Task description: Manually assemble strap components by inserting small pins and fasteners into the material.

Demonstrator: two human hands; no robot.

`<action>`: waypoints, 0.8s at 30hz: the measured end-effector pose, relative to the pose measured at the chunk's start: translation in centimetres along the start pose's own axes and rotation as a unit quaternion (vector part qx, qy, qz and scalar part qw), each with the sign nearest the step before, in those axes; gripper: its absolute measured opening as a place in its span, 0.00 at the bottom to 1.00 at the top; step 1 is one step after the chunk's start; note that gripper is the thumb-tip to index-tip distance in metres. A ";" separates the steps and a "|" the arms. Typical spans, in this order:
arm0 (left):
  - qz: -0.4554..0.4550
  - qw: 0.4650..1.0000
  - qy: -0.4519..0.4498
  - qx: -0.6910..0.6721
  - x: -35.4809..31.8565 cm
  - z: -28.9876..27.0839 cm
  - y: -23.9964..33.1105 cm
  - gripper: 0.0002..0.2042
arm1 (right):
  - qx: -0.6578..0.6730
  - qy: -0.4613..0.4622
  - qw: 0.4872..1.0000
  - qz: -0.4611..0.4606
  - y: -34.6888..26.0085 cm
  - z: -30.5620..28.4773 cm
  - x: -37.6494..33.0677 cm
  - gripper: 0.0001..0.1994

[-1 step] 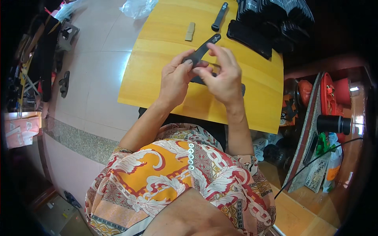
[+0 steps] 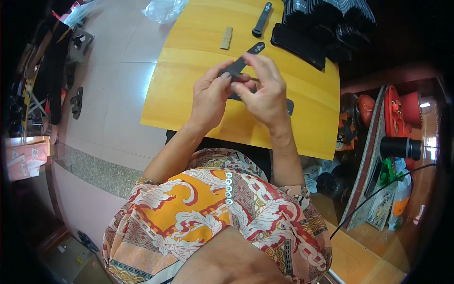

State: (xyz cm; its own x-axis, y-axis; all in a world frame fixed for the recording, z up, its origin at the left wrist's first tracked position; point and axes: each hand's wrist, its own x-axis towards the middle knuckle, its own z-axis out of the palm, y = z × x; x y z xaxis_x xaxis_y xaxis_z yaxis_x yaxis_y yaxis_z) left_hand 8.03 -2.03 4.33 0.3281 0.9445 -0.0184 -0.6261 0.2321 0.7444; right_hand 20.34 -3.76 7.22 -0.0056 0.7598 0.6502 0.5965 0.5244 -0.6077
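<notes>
Over the yellow tabletop, my left hand (image 2: 212, 90) pinches a dark grey strap (image 2: 245, 62) between thumb and fingers. The strap slants up and right, its rounded end with a pale mark pointing away from me. My right hand (image 2: 265, 89) is curled against the strap's right side, index finger at its middle and thumb near its lower end. A second dark strap (image 2: 289, 107) lies on the table under my hands, mostly hidden by them. Farther off lies another dark strap (image 2: 262, 20) with a wider near end, and a small tan folded piece (image 2: 226, 38) rests left of it.
Stacks of black straps or sleeves (image 2: 326, 14) fill the table's far right corner, a flat black pouch (image 2: 299, 46) before them. Right of the yellow table (image 2: 189, 111) is a shelf with a black cylinder (image 2: 400, 148) and red items. A clear plastic bag (image 2: 164, 9) lies on the floor.
My right hand has shifted slightly left along the strap, its fingers closer to the strap's middle. More of the strap lying underneath shows at the right. My left hand keeps its place.
</notes>
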 end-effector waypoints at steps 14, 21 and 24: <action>-0.081 0.988 -0.129 0.003 -2.1 -3.8 3.0 0.14 | 0.135 0.444 0.842 0.275 12.1 -21.3 -0.2 0.05; -0.061 0.988 -0.057 -0.127 -1.1 -7.1 2.7 0.14 | -0.539 0.270 0.781 0.161 15.2 -25.0 -3.1 0.06; -0.102 0.983 -0.057 -0.141 -0.9 -6.5 2.0 0.14 | -0.547 0.076 0.806 0.213 17.9 -17.9 -3.9 0.10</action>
State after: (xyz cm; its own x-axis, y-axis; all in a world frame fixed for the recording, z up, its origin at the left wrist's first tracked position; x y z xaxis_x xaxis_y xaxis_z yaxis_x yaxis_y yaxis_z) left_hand 1.90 -0.90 1.47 0.5349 0.8427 -0.0613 -0.7046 0.4848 0.5182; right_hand 45.37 -4.21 1.96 0.4352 0.6816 0.5882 0.8695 -0.4876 -0.0783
